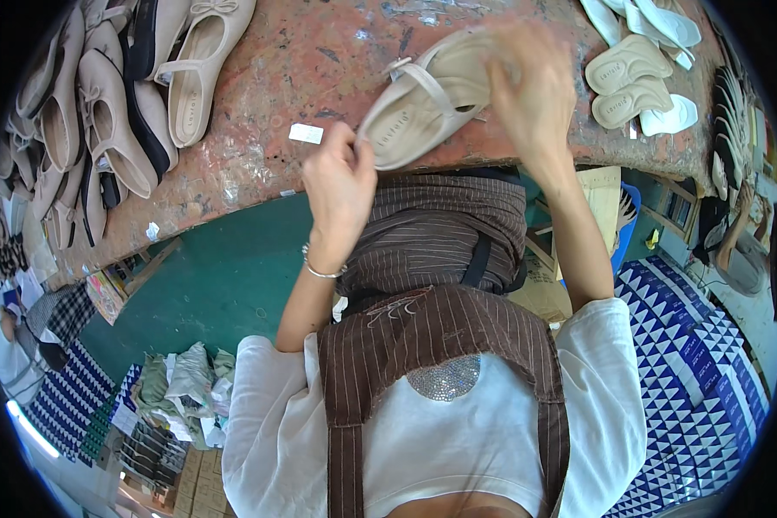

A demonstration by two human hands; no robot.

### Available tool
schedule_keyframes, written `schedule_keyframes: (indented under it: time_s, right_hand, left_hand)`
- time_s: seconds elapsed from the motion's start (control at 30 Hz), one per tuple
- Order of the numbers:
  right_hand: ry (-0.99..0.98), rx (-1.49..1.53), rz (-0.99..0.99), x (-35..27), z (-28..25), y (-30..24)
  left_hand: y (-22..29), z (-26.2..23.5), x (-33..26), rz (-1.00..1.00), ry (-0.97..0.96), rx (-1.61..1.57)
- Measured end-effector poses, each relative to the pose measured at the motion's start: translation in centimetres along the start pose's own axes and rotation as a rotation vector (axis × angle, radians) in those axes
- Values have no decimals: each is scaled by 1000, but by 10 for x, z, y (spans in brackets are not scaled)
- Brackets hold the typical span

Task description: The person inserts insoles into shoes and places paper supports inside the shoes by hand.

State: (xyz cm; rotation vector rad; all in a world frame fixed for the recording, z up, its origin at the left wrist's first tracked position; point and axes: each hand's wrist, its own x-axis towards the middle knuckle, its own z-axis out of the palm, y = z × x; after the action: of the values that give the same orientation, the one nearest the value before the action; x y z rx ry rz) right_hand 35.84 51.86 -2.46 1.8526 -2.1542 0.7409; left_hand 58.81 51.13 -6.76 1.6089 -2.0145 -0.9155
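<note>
A beige strapped flat shoe (pixel 412 121) lies tilted over the front edge of the worktable, its heel toward me and its toe pointing far right. A strap with a small buckle crosses its opening. My left hand (pixel 343 177) pinches the heel rim between thumb and fingers. Over the toe end is my right hand (pixel 535 99), blurred by motion. Its thumb lies by the shoe's inside front, but the other fingers are too smeared to read. A small white label (pixel 306 133) lies on the table left of the shoe.
Many beige strapped shoes (pixel 200 82) crowd the table's left side. Paired beige insoles (pixel 628 65) and white pieces (pixel 669 115) lie at the right. The worn red tabletop (pixel 315 52) curves before me. Blue-and-white patterned boxes (pixel 678 371) stand low at the right.
</note>
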Motion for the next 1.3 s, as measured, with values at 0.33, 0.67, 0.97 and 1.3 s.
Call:
schedule_keyframes:
  time_s: [0.33, 0.67, 0.97, 1.3]
  right_hand:
    - [-309, 467, 139, -44, -43, -39]
    - [-374, 62, 198, -34, 46, -21]
    - [-333, -14, 164, -32, 45, -24]
    - [-448, 24, 199, -24, 38, -22]
  left_hand:
    - [43, 28, -39, 669, -209, 197]
    - [31, 68, -44, 651, -261, 369]
    - [30, 74, -47, 641, -244, 354]
    - [31, 76, -48, 636, -286, 423]
